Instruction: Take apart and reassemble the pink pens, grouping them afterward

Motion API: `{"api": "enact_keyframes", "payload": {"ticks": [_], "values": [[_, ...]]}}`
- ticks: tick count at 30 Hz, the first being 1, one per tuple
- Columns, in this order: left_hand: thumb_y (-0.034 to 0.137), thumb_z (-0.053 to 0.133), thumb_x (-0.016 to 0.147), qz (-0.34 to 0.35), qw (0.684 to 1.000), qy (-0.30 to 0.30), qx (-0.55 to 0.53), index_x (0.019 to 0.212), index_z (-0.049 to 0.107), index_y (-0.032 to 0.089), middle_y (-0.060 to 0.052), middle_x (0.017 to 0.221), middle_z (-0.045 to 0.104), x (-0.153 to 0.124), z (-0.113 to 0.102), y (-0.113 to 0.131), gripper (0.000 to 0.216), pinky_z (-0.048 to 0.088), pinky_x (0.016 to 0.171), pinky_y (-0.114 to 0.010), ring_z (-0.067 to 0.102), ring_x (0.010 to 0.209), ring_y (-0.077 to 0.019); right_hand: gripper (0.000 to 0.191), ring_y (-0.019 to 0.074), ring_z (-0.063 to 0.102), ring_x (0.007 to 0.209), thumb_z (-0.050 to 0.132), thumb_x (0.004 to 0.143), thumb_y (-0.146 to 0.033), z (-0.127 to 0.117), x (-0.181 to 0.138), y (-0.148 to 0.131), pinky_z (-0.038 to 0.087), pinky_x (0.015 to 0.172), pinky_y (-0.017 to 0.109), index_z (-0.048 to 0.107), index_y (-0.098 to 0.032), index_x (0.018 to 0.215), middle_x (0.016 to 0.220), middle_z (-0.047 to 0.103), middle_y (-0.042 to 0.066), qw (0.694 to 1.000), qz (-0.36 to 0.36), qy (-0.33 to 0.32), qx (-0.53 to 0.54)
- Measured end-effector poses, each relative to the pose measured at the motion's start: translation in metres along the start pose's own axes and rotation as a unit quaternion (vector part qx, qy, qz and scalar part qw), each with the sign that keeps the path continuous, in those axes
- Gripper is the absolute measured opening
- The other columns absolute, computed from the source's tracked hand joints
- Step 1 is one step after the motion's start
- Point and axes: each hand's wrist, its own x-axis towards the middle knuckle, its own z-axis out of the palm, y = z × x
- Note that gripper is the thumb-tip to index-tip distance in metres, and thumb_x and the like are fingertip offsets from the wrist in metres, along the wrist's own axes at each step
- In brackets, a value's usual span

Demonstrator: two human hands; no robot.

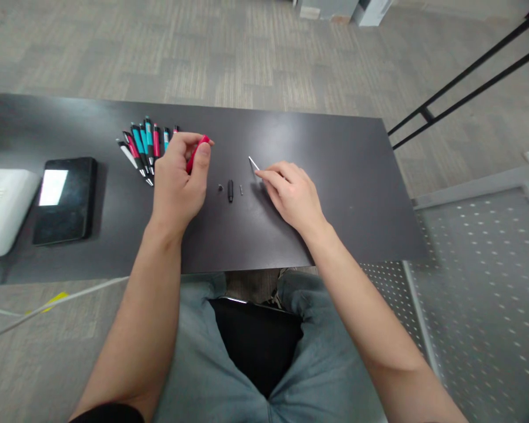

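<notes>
Holding a red barrel [197, 154] in my left hand [176, 182], thumb and fingers clamped around it, its far end tilted up and to the right; my right hand [293, 194] pinches a thin pale rod [253, 163] between thumb and fingertips, the free end slanting away from me and to the left; the two hands are apart, both above the dark table [357, 176]. Between them lie three loose parts in a short row, none touching another: a tiny dark piece [220, 188] nearest my left hand, too small to identify; a black sleeve [230, 191] in the middle, lengthwise toward me; a small slim metallic piece [241, 190] on the right, nearer the rod, details not resolvable. Beyond and left of my left hand, a fanned group of pens [148, 141] in teal, red and white with black sections; several overlap, most silvery tips point toward me; my hand hides part of the group, so no count is recorded. Farther left, a black device [64, 220] with a bright reflection on its face lies flat; beside it, a white case [4, 205] is cut off by the view's edge.
</notes>
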Motion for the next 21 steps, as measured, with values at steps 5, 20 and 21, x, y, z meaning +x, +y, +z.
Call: {"api": "enact_keyframes", "payload": {"ticks": [5, 20, 21], "values": [[0.109, 0.054, 0.112, -0.026, 0.999, -0.017, 0.027, 0.121, 0.073, 0.028, 0.000, 0.092, 0.065, 0.001, -0.005, 0.004, 0.084, 0.036, 0.076, -0.045, 0.041, 0.076, -0.0177, 0.039, 0.0369, 0.077, 0.128, 0.057, 0.128, -0.027, 0.002, -0.001, 0.005, 0.059, 0.111, 0.056, 0.091, -0.034, 0.148, 0.150, 0.087, 0.013, 0.999, -0.026, -0.038, -0.005], [0.073, 0.056, 0.127, -0.023, 0.998, -0.027, 0.046, 0.124, 0.070, 0.030, -0.004, 0.101, 0.077, -0.001, -0.012, -0.005, 0.045, 0.052, 0.085, -0.042, 0.070, 0.090, -0.0237, 0.043, 0.0405, 0.078, 0.139, 0.058, 0.125, -0.028, 0.004, -0.008, 0.009, 0.057, 0.115, 0.062, 0.088, -0.036, 0.155, 0.160, 0.088, 0.014, 0.999, -0.010, -0.015, 0.041], [0.072, 0.055, 0.127, -0.019, 0.998, -0.027, 0.048, 0.125, 0.070, 0.030, -0.003, 0.101, 0.077, -0.001, -0.012, -0.006, 0.045, 0.053, 0.084, -0.041, 0.069, 0.089, -0.0235, 0.040, 0.0420, 0.077, 0.142, 0.061, 0.125, -0.034, 0.006, -0.008, 0.010, 0.057, 0.117, 0.063, 0.087, -0.035, 0.156, 0.162, 0.087, 0.015, 0.999, -0.003, -0.008, 0.042]]}}
